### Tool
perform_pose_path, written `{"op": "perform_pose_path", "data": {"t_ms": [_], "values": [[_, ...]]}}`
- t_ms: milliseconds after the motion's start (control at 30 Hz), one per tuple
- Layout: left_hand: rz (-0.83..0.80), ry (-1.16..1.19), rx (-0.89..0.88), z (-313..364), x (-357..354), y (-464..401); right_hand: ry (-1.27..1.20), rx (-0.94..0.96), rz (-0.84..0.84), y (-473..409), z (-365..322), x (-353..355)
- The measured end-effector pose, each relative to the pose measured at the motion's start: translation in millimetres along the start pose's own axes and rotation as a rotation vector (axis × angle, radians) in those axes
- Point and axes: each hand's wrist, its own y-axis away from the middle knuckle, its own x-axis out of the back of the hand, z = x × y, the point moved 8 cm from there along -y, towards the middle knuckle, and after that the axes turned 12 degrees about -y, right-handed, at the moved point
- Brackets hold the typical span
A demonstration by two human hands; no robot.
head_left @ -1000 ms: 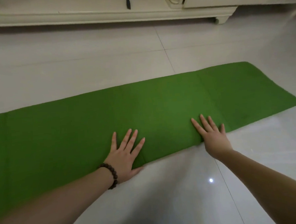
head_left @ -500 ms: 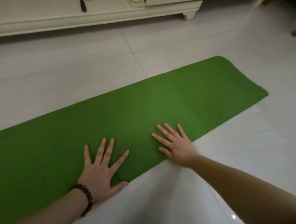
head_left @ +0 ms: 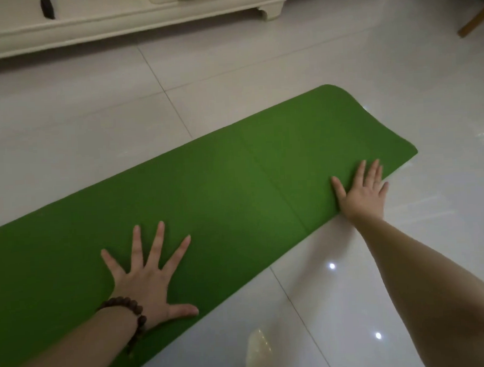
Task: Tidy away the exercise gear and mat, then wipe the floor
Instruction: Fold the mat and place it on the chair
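green mat [head_left: 221, 184] unmarked, both hands flat on it

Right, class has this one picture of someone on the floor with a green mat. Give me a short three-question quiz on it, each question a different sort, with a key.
1. True or false: both hands lie flat, fingers spread, on the green mat.
2. Which wrist bears the dark bead bracelet? A. left B. right C. neither
3. Fill in: the right hand rests near the mat's ______ end, close to its near edge.

Key
1. True. The left hand and the right hand both press palm down, gripping nothing.
2. A.
3. Right. The mat's left end runs out of the picture, and the mat lies flat on the pale tiled floor, not yet rolled.
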Motion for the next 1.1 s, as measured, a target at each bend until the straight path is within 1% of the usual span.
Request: {"op": "perform_pose_path", "data": {"t_ms": [33,100,133,200,267,367,433,500,533,600,633,667,767,833,900,933,1000,1100], "values": [[-0.011,-0.007,0.001,0,0,0,-0.042,-0.026,-0.051,-5,5,-7],[-0.034,-0.012,-0.002,0,3,0,-0.037,-0.068,-0.126,-9,8,-15],[-0.049,-0.006,-0.001,0,3,1,-0.012,-0.090,-0.128,-7,5,-12],[-0.063,0.016,-0.001,0,4,1,-0.001,-0.054,-0.048,2,-19,2],[-0.081,0.030,-0.023,1,6,5,-0.014,0.105,-0.030,31,-67,2],[-0.040,0.092,-0.032,0,6,4,-0.020,0.496,-0.108,109,-168,-34],[0.037,0.113,-0.022,-1,7,6,-0.047,0.714,-0.179,160,-229,-63],[0.160,0.158,0.069,-12,3,13,-0.006,0.829,-0.253,197,-268,-92],[0.222,0.184,0.130,-20,-4,22,0.039,0.832,-0.283,207,-277,-104],[0.330,0.241,0.237,-40,-30,50,0.126,0.764,-0.291,221,-285,-120],[0.389,0.267,0.280,-54,-46,68,0.135,0.735,-0.285,231,-290,-124],[0.415,0.277,0.308,-68,-64,86,0.133,0.740,-0.293,247,-298,-130],[0.331,0.281,0.336,-111,-129,132,0.123,0.880,-0.338,322,-333,-149],[0.280,0.327,0.418,-145,-169,161,0.149,0.911,-0.357,365,-350,-161],[0.268,0.396,0.526,-178,-203,192,0.230,0.919,-0.390,395,-360,-171],[0.266,0.407,0.542,-192,-217,206,0.258,0.927,-0.411,408,-364,-172],[0.287,0.317,0.465,-215,-235,225,0.322,0.963,-0.472,426,-377,-168],[0.239,0.175,0.193,-249,-250,264,0.514,1.142,-0.584,464,-414,-139]]}}
